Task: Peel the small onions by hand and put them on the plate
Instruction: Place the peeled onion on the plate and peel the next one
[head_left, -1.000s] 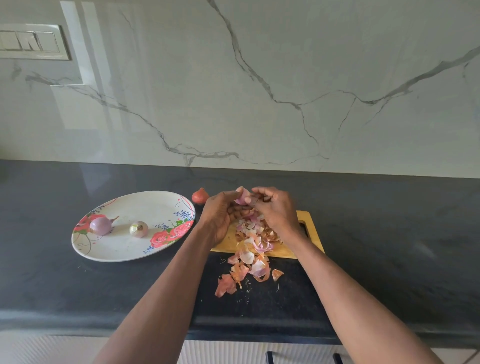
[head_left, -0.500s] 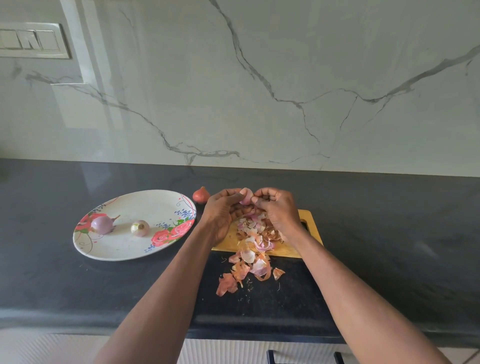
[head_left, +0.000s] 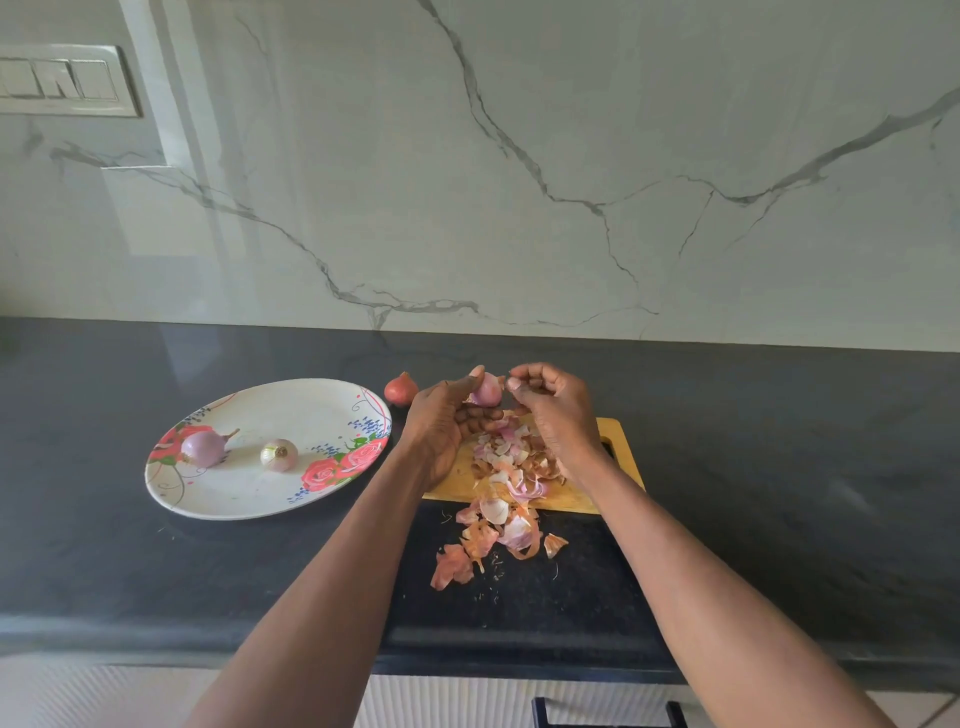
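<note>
plate (head_left: 249, 499) centre bare; unpeeled onion (head_left: 400, 388) by its right rim; peels (head_left: 506, 488) cover board (head_left: 613, 434)

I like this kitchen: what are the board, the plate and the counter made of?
Board: looks like wood or bamboo, pale yellow, matte.
Plate: glossy white with printed roses, ceramic or melamine; cannot tell which.
Counter: seemingly dark polished stone, faintly mottled, reflecting the wall.

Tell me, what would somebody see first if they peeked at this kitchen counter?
Probably the two hands in the middle: the left hand holds a small pinkish half-peeled onion while the right hand picks at its skin, above a heap of papery pink and orange onion peels spilling off a yellow wooden cutting board. To the left, a white oval plate with red roses carries two peeled onions.
</note>
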